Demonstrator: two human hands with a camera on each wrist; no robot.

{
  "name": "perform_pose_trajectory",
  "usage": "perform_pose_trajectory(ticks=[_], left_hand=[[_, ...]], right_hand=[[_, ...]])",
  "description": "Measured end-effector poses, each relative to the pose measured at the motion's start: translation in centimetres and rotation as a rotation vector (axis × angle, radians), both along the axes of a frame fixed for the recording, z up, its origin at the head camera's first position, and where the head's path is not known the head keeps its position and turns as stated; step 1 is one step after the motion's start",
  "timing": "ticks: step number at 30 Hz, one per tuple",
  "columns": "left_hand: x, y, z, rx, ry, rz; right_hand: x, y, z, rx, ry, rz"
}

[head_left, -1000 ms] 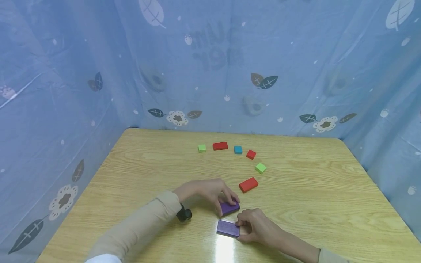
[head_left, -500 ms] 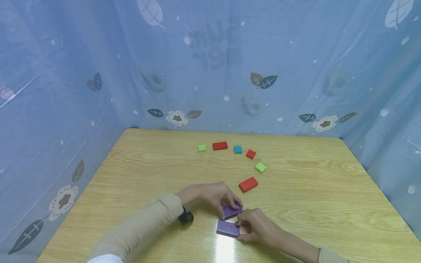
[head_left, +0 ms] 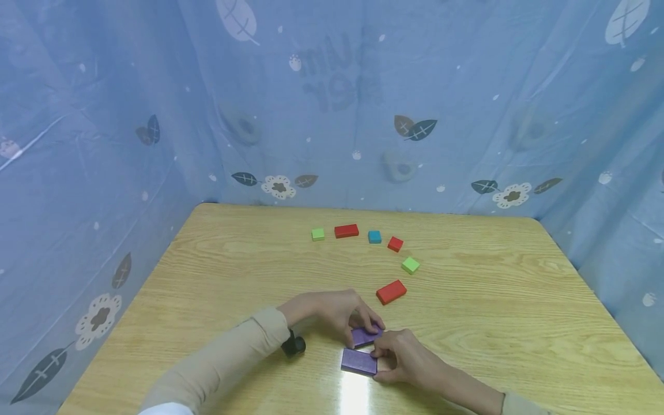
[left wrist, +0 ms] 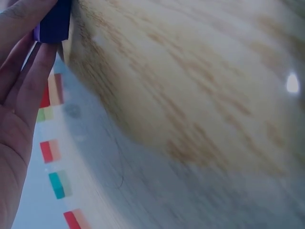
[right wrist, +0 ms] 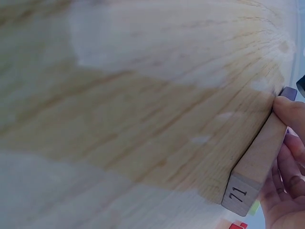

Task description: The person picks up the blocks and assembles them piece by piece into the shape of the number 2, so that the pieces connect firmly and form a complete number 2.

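Observation:
My left hand [head_left: 337, 310] holds a purple block [head_left: 365, 336] between thumb and fingers, low over or on the table. In the left wrist view this block [left wrist: 55, 23] looks dark blue-purple at the top left. A second purple block [head_left: 358, 361] lies just in front of it, a small gap apart. My right hand [head_left: 412, 358] pinches a plain wooden block [right wrist: 255, 160] stamped 71 on its end. That block lies end to end with the second purple block; fingers hide most of it in the head view.
Beyond the hands a curved row of blocks spans the wooden table [head_left: 493, 300]: a red block [head_left: 391, 292], a green block [head_left: 410, 265], a small red block [head_left: 395, 244], a blue block [head_left: 374, 237], another red block [head_left: 346, 231] and another green block [head_left: 318, 234]. A patterned curtain [head_left: 332, 132] hangs behind.
The left hand has shifted a little to the right and nearer, bringing its purple block closer to the right hand. The right hand and its blocks stay put.

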State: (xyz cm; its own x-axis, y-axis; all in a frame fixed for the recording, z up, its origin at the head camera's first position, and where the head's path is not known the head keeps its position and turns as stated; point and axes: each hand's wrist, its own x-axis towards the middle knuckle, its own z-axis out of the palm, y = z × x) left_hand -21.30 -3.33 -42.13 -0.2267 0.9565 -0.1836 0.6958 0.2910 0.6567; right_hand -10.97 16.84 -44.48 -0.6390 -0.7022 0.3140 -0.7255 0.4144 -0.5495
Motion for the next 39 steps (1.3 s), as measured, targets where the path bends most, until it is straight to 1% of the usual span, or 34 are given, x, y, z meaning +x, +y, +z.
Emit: perform_pose_trajectory(ticks=[6, 13, 15, 18, 21, 24, 27, 31, 32, 34, 35, 36, 39], left_hand=[[0.2, 0.2, -0.1, 0.001, -0.029, 0.015], [0.3, 0.4, -0.4, 0.003, -0.134, 0.028], [0.3, 0.4, -0.4, 0.009, -0.154, 0.030], [0.4, 0.5, -0.3, 0.018, -0.161, 0.024], [0.3, 0.5, -0.2, 0.020, -0.140, 0.006], [0.3, 0.4, -0.2, 0.019, -0.139, 0.000], [0.2, 0.4, -0.2, 0.020, -0.103, -0.013], [0.0, 0.2, 0.1, 0.030, -0.048, -0.026], [-0.1, 0.1, 0.1, 0.038, -0.032, -0.022], [-0.1, -0.1, 0.4, 0.056, -0.030, 0.009], [0.0, -0.1, 0.5, 0.068, -0.028, 0.029], [0.2, -0.2, 0.7, 0.082, -0.007, 0.046], [1.4, -0.6, 1.3, 0.111, 0.119, 0.080]], right_hand=[[0.1, 0.0, -0.1, 0.001, 0.002, -0.009], [0.2, 0.0, 0.0, -0.003, -0.010, 0.004], [0.2, 0.0, 0.0, -0.005, -0.010, 0.003], [0.2, 0.0, 0.0, -0.011, -0.012, 0.001], [0.2, -0.1, 0.1, -0.017, -0.009, 0.003], [0.2, -0.1, 0.1, -0.017, -0.016, 0.002], [0.2, 0.0, 0.1, -0.011, -0.027, -0.005], [0.2, 0.0, 0.1, 0.002, -0.010, -0.015], [0.2, 0.0, 0.1, 0.005, -0.004, -0.016], [0.2, 0.1, 0.1, 0.011, 0.000, -0.015], [0.2, 0.1, 0.1, 0.014, -0.002, -0.015], [0.2, 0.1, 0.1, 0.016, -0.005, -0.015], [0.1, 0.0, 0.2, 0.021, -0.020, -0.008]])
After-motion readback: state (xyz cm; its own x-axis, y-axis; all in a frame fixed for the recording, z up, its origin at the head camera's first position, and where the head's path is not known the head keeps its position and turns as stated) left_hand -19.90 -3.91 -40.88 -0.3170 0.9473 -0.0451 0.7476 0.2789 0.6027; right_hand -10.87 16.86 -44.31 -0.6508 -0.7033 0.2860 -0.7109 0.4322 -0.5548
